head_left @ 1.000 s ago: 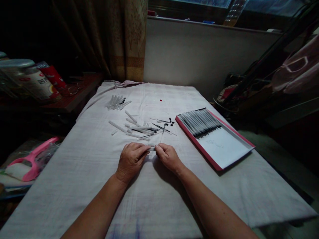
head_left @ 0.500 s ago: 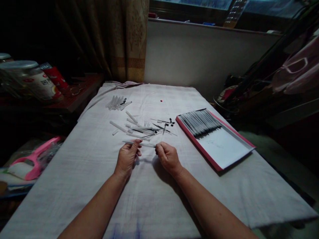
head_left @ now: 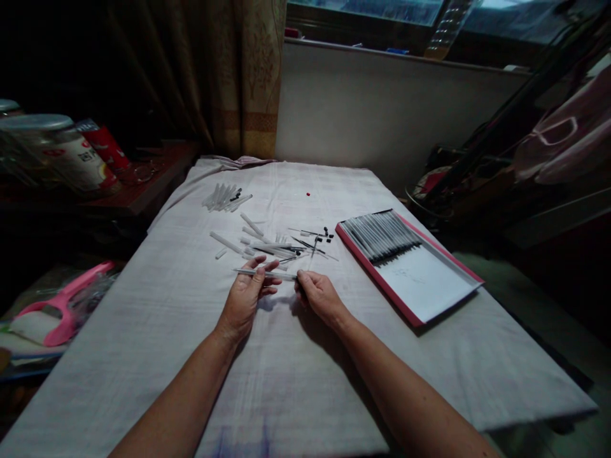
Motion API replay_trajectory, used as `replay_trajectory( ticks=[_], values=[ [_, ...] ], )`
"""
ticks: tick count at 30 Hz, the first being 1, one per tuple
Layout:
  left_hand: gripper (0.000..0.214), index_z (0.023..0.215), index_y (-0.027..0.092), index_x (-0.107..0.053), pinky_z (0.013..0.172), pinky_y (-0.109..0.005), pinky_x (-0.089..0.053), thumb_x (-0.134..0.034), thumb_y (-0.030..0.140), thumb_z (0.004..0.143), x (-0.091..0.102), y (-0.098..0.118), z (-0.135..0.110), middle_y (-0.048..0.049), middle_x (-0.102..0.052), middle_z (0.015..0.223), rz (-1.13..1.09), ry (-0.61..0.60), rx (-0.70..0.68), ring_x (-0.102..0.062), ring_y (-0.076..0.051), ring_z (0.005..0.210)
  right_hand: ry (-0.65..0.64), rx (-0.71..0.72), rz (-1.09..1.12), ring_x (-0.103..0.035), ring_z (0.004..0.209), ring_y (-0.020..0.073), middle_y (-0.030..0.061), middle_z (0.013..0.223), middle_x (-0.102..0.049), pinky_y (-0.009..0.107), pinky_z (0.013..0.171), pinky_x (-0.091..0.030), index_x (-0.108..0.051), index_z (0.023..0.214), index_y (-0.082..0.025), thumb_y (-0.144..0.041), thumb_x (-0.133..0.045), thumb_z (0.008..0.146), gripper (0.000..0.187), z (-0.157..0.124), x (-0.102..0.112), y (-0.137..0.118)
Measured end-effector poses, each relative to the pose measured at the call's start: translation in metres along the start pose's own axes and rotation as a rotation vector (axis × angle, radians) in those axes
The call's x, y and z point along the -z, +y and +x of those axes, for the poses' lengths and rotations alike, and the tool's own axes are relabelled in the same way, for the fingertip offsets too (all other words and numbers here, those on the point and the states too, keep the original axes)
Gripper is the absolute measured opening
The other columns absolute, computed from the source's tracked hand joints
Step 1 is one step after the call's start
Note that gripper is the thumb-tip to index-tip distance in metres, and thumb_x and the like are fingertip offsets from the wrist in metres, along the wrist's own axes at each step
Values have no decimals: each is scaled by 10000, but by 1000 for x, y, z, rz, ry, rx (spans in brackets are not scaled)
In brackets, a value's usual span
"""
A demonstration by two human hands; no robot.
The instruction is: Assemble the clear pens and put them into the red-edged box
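A thin clear pen (head_left: 281, 275) is held level between both hands, just above the cloth-covered table (head_left: 305, 369). My left hand (head_left: 245, 298) pinches its left part, fingers closed round the barrel. At the pen's right end my right hand (head_left: 319, 296) is closed in a pinch. Just beyond the hands lies a loose scatter of pen parts (head_left: 272, 245): clear barrels, thin refills and small black caps. A second small bundle of clear barrels (head_left: 224, 197) lies farther back on the left.
A red-edged tray (head_left: 429, 286) at the right holds a row of finished pens (head_left: 382, 235) at its far end. A tiny red bit (head_left: 308, 193) lies mid-table. Jars (head_left: 62, 152) stand on a shelf at left, and a pink tool (head_left: 62, 305) lies below.
The hands were close together low on the cloth. They have drawn apart and lifted slightly toward the parts pile, and the pen now shows at full length between them.
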State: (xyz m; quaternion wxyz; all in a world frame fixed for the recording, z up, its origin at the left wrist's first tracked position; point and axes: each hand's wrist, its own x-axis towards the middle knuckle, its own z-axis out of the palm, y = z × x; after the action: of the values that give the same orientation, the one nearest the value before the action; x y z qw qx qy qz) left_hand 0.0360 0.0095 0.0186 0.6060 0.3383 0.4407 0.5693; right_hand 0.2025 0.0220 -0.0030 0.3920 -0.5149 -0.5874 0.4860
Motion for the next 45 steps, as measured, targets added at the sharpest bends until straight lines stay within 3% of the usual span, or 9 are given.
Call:
replay_trajectory(
  ticks=[6, 10, 14, 17, 19, 23, 30, 39, 45],
  values=[
    [466, 869, 173, -578, 570, -191, -477, -683, 605, 731, 12, 3, 6, -14, -697, 757, 209, 121, -123, -614, -109, 647, 185, 322, -684, -607, 842, 190, 66, 965, -675, 288, 741, -461, -683, 1040, -230, -353, -581, 865, 238, 3, 14, 1],
    [511, 891, 180, -603, 443, -174, -398, -679, 646, 695, 16, 5, 5, 63, -563, 609, 200, 57, -32, -510, -72, 462, 125, 369, -885, -595, 946, 213, 78, 1007, -669, 291, 778, -458, -704, 970, -237, -278, -591, 870, 156, 2, 11, 3],
    [515, 997, 183, -668, 395, -188, -344, -555, 640, 790, 17, 2, 4, 62, -509, 566, 451, -67, -26, -438, -76, 402, 167, 303, -811, -610, 824, 197, 69, 893, -688, 295, 750, -457, -664, 947, -206, -224, -534, 877, 149, 2, 10, 4],
    [413, 1026, 207, -714, 618, -261, -506, -518, 519, 840, 21, 2, 3, -28, -683, 767, 802, -81, -212, -633, -167, 694, 161, 326, -601, -605, 786, 177, 57, 879, -690, 289, 742, -464, -658, 920, -207, -231, -532, 852, 145, 1, 15, 4],
    [360, 1090, 251, -715, 803, -300, -511, -504, 425, 857, 23, 5, 1, -44, -720, 1017, 1047, -101, -336, -648, -209, 937, 166, 315, -375, -599, 770, 164, 55, 899, -683, 277, 703, -470, -658, 917, -200, -256, -531, 831, 163, 1, 19, 4],
    [356, 1190, 315, -676, 739, -261, -478, -479, 341, 895, 24, 11, -3, -15, -701, 937, 1344, -214, -388, -641, -180, 852, 86, 172, -2, -579, 700, 146, 22, 807, -654, 263, 631, -465, -642, 900, -192, -343, -566, 797, 199, 2, 24, 3],
    [329, 1176, 339, -681, 653, -224, -418, -517, 297, 894, 22, 10, -4, 7, -635, 796, 1360, -282, -399, -599, -149, 739, 29, 176, 24, -574, 733, 150, 15, 803, -645, 272, 663, -453, -645, 874, -201, -362, -594, 787, 189, -3, 23, -4],
    [350, 1210, 311, -667, 676, -236, -431, -496, 293, 906, 23, 8, -4, -5, -634, 828, 1388, -290, -382, -609, -159, 765, 79, 202, -67, -590, 793, 170, 32, 837, -659, 288, 709, -454, -661, 879, -194, -352, -577, 793, 198, -2, 31, 2],
    [336, 1200, 330, -669, 677, -235, -435, -499, 321, 910, 21, 6, -6, -6, -661, 861, 1346, -360, -393, -624, -160, 778, -49, 119, 17, -582, 687, 137, 4, 772, -660, 270, 661, -458, -648, 869, -195, -352, -593, 784, 186, -4, 27, 0]
  ],
)
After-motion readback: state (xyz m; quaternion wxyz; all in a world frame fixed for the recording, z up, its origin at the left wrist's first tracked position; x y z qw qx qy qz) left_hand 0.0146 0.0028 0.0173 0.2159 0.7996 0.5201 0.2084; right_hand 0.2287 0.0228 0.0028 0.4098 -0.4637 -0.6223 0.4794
